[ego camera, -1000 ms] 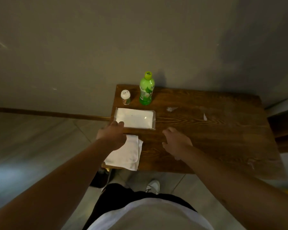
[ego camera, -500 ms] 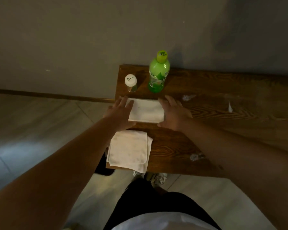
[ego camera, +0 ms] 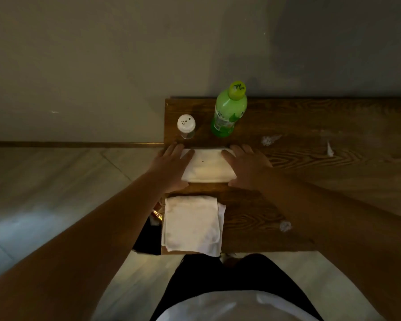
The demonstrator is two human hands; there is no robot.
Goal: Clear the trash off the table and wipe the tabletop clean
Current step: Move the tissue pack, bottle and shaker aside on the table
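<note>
Wood-grained and dark, the table [ego camera: 310, 181] runs along a plain wall, its left end in view. Both hands lie on a flat white tissue pack [ego camera: 208, 166] near that end. The left hand [ego camera: 169, 167] covers the pack's 9 o'clock edge, fingers spread and flat, the thumb resting on its top face. The right hand [ego camera: 248, 167] covers the 3 o'clock edge the same way, fingers extended and the thumb curled against the near corner. Neither hand is closed around the pack; they press or frame it from the two sides, and whether it is lifted off the wood I cannot tell.

At 6 o'clock from the pack, apart from it, a folded white cloth [ego camera: 192, 224] lies at the table's near edge, its near end overhanging slightly. At 12 o'clock stands an upright green bottle [ego camera: 228, 112] with a yellow-green cap; at 11 o'clock a small shaker [ego camera: 186, 126] with a white perforated lid stands near the table's left edge.

Trash is scattered across the wood: a crumpled white scrap [ego camera: 270, 139] at 2 o'clock from the pack, a thin paper sliver [ego camera: 329, 149] farther out at 3 o'clock, and a small wad [ego camera: 285, 226] at 4 o'clock near the right forearm.
</note>
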